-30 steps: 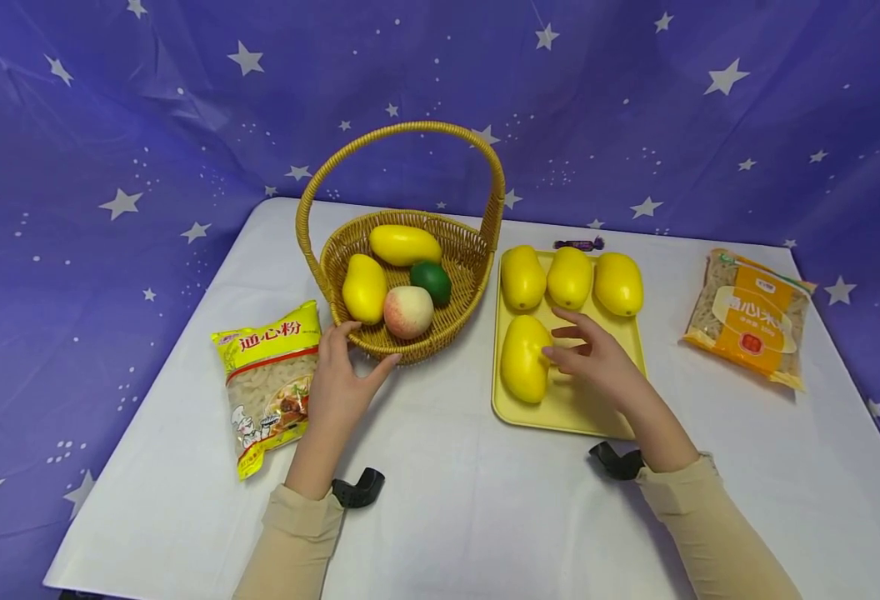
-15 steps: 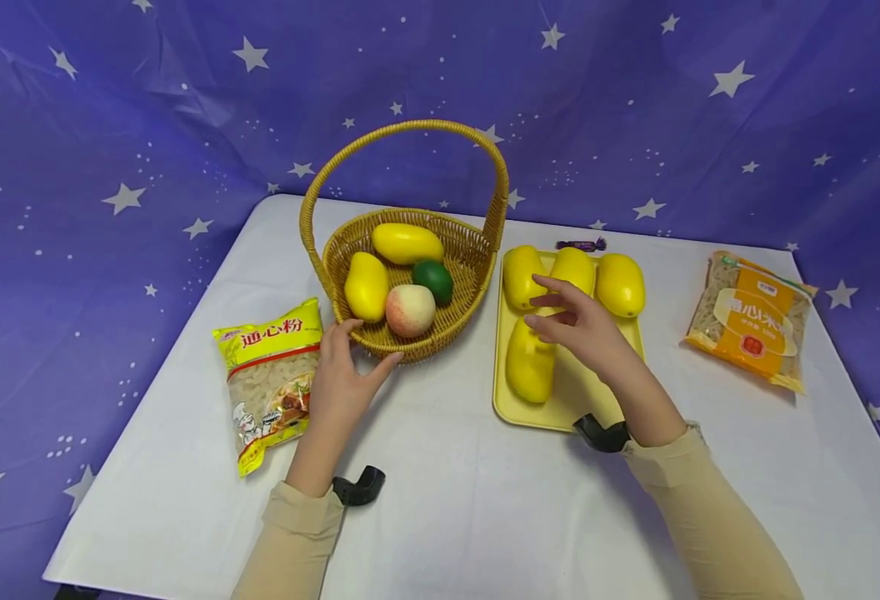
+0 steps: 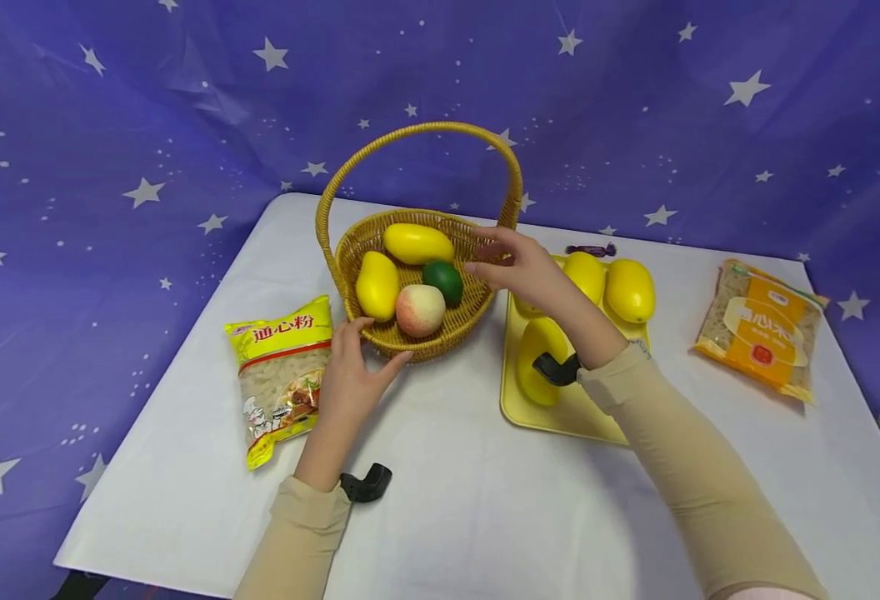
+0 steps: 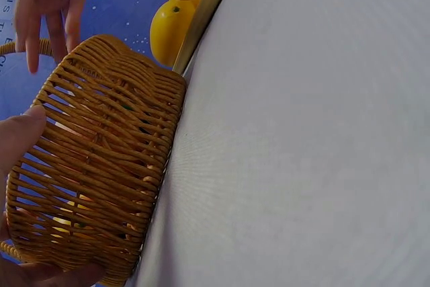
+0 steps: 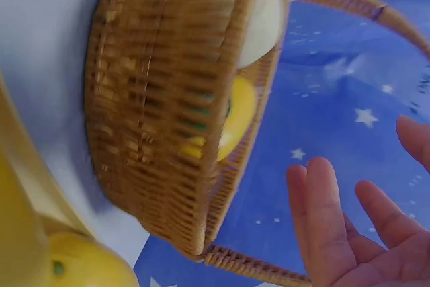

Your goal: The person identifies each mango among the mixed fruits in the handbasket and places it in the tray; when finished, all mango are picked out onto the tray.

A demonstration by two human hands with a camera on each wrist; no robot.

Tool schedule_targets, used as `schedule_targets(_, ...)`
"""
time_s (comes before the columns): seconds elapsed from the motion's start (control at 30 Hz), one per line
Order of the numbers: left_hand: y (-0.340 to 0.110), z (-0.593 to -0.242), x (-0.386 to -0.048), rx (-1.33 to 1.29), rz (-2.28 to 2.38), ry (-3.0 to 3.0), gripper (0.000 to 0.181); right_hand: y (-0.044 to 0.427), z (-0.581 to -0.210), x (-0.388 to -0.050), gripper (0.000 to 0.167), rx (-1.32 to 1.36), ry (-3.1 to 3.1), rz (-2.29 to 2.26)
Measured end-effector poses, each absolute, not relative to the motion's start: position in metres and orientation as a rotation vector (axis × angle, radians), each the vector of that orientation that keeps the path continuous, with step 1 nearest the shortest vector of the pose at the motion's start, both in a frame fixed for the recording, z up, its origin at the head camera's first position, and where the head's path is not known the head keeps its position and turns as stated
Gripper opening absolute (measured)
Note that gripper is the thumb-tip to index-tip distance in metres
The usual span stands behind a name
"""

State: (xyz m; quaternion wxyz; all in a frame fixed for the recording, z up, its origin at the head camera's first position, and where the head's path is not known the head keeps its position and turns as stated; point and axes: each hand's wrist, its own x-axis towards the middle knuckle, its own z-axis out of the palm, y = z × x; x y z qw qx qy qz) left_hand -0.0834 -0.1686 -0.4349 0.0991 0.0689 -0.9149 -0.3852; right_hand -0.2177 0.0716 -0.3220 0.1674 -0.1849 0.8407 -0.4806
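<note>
A wicker basket (image 3: 440,342) with a tall arched handle holds two yellow mangoes (image 3: 419,243), a peach (image 3: 420,310) and a small dark green fruit (image 3: 443,282). My left hand (image 3: 352,379) holds the basket's near left edge, fingers at the rim and thumb spread along the front. Over the basket's right side hovers my right hand (image 3: 526,268), fingers loosely extended and holding nothing. Under the right arm lies a yellow tray (image 3: 518,408) with several mangoes; one mango (image 3: 537,358) sits near its left edge, and the forearm partly covers the back row.
Left of the basket lies a yellow pasta bag (image 3: 282,379). An orange pasta bag (image 3: 766,329) is at the far right. A purple wrapped candy (image 3: 592,250) rests behind the tray. A starry blue cloth (image 3: 440,67) hangs behind the white table (image 3: 455,483).
My right hand has moved left and away from me, from beside the tray's front mango to above the basket's right side. The left hand has stayed at the basket. The fruits have not moved.
</note>
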Motion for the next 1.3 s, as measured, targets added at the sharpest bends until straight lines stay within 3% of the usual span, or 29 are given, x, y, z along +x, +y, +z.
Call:
schedule_targets(0.6, -0.168, -0.436, -0.085, 0.198, -1.124, -2.694, 0.079, 0.025, -0.343, -0.288, 0.065, -0.581, 2.618, -0.895)
schedule_targets(1.3, -0.167, -0.437, -0.084, 0.194, -1.089, -2.684, 0.078, 0.003, -0.382, -0.305, 0.061, -0.642, 2.67, -0.872)
